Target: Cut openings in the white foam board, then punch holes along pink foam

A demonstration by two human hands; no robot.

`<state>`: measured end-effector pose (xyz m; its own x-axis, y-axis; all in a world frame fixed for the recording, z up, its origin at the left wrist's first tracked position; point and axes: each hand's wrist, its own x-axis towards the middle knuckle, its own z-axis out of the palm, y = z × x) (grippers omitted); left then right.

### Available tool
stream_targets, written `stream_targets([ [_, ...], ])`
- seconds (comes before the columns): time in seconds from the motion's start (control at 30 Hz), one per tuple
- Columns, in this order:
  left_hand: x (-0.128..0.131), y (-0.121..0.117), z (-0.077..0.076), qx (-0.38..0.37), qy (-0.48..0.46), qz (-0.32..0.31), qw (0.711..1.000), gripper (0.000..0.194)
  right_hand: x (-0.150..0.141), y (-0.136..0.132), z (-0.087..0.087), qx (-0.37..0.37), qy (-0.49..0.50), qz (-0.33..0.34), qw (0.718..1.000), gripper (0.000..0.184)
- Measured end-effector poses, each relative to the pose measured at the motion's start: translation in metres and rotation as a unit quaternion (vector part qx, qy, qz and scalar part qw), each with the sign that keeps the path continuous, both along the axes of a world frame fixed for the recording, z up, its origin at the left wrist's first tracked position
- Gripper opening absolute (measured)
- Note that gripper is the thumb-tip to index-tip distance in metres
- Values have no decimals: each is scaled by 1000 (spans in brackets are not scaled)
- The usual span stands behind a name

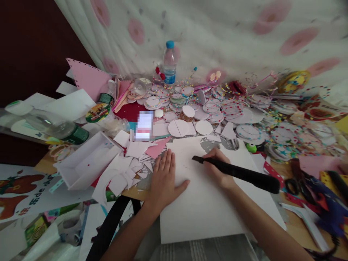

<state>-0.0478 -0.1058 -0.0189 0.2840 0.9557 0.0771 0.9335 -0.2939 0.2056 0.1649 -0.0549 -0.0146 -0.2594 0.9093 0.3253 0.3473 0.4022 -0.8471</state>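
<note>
A large sheet of white card [201, 210] lies in front of me, its near edge reaching past the table. My left hand [164, 177] rests flat on the sheet's left side, fingers stretched and thumb apart. Over the middle of the sheet, my right hand [217, 166] grips a long black tool [244, 173], wide at the back and narrowing to a slanted tip. That tip points left, close to the card; whether it touches cannot be made out. Two white paper discs [178, 128] lie just beyond the sheet.
White paper scraps [136, 156] and an open white box [87, 159] are at left, near a phone [144, 125]. Bead-trimmed discs [231, 108] crowd the back, with a water bottle [170, 63] behind. Scissors [295, 177] and a blue glue-gun-like tool [330, 214] lie right.
</note>
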Motion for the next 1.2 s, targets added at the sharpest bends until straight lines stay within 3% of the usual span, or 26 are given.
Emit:
stream_targets([
  [0.13,11,-11,-2,4,2,26,1000,89,-14,-8,11,-48,51,-99,993,6],
  [0.37,25,-24,-8,25,-17,76,997,83,-57,-28,5,-123,46,-129,983,9],
  [0.57,23,-24,-8,23,-24,71,997,85,-63,-37,0,-121,-1,-149,981,9],
  [0.83,22,-25,-8,12,-22,64,998,91,-68,-38,-2,-72,-50,-146,985,8],
  [1.0,22,-24,-11,16,-15,60,998,89,-64,-36,-9,9,-82,-76,994,10],
  [1.2,23,-24,-10,16,-11,64,998,85,-60,-35,-9,16,-96,-47,994,11],
])
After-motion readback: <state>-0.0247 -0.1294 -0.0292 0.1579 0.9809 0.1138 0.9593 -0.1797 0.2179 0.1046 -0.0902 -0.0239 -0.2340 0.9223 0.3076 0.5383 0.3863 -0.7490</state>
